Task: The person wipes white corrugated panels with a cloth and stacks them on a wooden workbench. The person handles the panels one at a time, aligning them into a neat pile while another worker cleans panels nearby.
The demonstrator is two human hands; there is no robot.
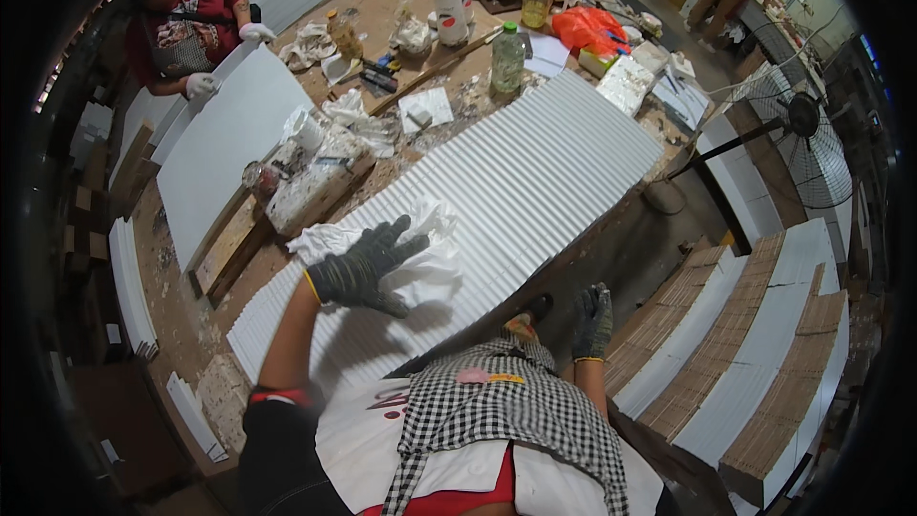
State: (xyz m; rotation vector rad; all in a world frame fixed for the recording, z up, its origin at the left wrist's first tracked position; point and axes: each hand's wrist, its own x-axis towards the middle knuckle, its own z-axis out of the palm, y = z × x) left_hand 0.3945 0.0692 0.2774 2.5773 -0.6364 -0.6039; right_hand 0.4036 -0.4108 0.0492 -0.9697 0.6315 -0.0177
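Observation:
My left hand (371,269), in a dark grey knitted glove, lies with its fingers spread on a crumpled white cloth (435,272). Under the cloth is a long white ridged surface (516,186), stretching diagonally across the workbench from lower left to upper right. Whether it is one panel or many strips side by side, I cannot tell. My right hand (592,323), gloved the same way, hangs beside the bench's near edge, apart from the ridged surface. Its fingers look stretched out, and nothing shows in them.
Beyond lie a clutter-topped block (320,177), a green-capped jar (507,59), a white can (449,14) and a red plastic bag (589,31). A co-worker (191,24) handles a white board (234,139) at left. Right stand a fan (802,117) and stacked boards (735,344).

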